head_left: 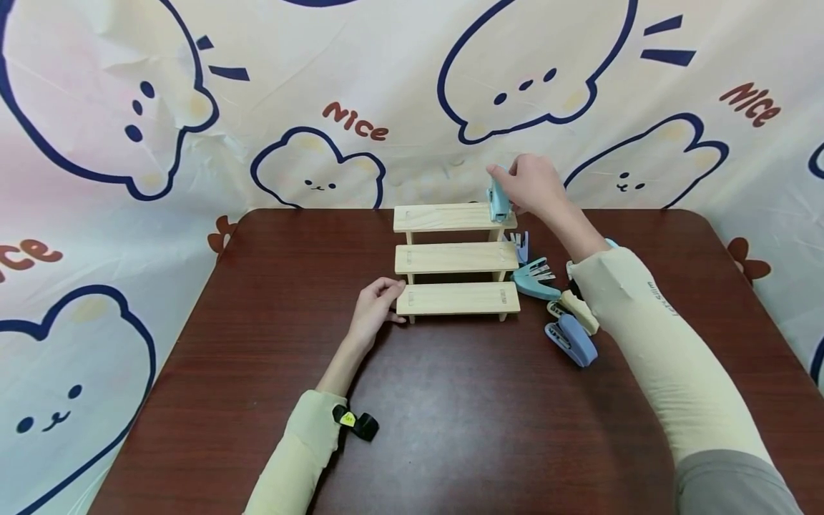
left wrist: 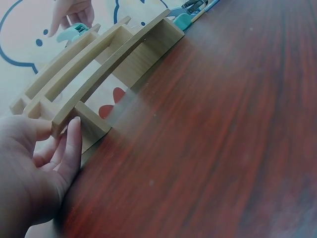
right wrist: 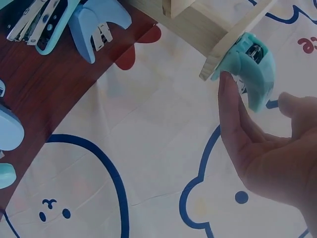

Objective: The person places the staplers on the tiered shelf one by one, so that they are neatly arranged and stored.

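A three-tier wooden step rack [head_left: 444, 299] stands on the table. My left hand [head_left: 373, 307] pinches the left end of its lowest board, thumb above and fingers below, as the left wrist view [left wrist: 37, 163] shows. A teal stapler [head_left: 498, 202] sits at the right end of the top board. My right hand [head_left: 536, 184] is at this stapler; in the right wrist view, a straight fingertip [right wrist: 225, 82] touches its side while the thumb [right wrist: 287, 105] stays apart from it.
Right of the rack lie several staplers: a lilac one [head_left: 520, 245], a splayed teal one [head_left: 537, 280], a cream one [head_left: 579, 312] and a blue one [head_left: 571, 341]. My right forearm partly covers others. A printed cloth [head_left: 418, 164] hangs behind the brown table [head_left: 257, 357].
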`<state>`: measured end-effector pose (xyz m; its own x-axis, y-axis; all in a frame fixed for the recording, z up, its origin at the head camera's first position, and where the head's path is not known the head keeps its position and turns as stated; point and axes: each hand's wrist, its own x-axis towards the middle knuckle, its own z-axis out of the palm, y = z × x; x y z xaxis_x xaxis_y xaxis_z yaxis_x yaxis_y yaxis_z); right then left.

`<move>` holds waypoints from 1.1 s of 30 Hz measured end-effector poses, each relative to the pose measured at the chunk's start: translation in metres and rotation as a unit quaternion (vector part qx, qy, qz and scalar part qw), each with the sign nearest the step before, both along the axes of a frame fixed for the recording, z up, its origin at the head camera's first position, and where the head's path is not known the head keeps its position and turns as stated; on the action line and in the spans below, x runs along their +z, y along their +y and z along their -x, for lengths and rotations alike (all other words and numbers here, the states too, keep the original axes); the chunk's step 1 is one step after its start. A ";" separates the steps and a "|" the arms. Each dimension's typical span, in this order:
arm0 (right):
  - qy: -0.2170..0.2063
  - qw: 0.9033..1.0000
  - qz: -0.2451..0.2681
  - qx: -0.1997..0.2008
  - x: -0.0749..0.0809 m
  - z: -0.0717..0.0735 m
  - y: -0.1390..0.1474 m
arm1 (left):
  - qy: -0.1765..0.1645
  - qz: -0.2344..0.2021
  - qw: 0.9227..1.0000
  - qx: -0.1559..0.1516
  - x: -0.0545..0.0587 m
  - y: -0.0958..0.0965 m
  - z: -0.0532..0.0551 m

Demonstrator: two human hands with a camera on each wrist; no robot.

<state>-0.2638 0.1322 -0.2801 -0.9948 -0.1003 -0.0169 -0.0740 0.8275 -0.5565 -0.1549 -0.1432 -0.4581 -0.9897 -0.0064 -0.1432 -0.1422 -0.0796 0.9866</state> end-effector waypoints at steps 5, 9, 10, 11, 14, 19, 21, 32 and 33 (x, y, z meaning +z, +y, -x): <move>0.006 1.000 0.010 -0.014 0.000 -0.002 0.009 | 0.000 0.002 1.000 0.000 0.001 0.001 0.000; 0.019 0.999 0.029 -0.017 -0.003 -0.004 0.019 | 0.000 0.005 1.000 0.001 0.001 0.000 -0.001; 0.021 0.999 0.036 -0.018 -0.004 -0.005 0.022 | 0.000 0.005 1.000 0.001 0.001 0.000 -0.001; 0.024 0.999 0.042 -0.019 -0.006 -0.005 0.025 | 0.000 0.006 1.000 0.001 0.001 0.000 -0.001; 0.027 0.998 0.058 -0.024 -0.012 -0.008 0.034 | 0.001 0.006 1.000 0.000 0.002 0.000 -0.001; 0.016 0.997 0.066 -0.037 -0.023 -0.013 0.050 | 0.003 0.006 1.000 -0.001 0.001 0.000 -0.001; 0.010 0.996 0.073 -0.039 -0.029 -0.015 0.057 | 0.003 0.008 1.000 0.000 0.001 0.000 -0.001; -0.006 0.992 0.112 -0.057 -0.059 -0.030 0.102 | 0.000 0.004 1.000 0.001 0.000 0.001 0.000; -0.007 0.992 0.112 -0.060 -0.061 -0.031 0.106 | 0.000 0.003 1.000 0.000 -0.001 0.001 0.000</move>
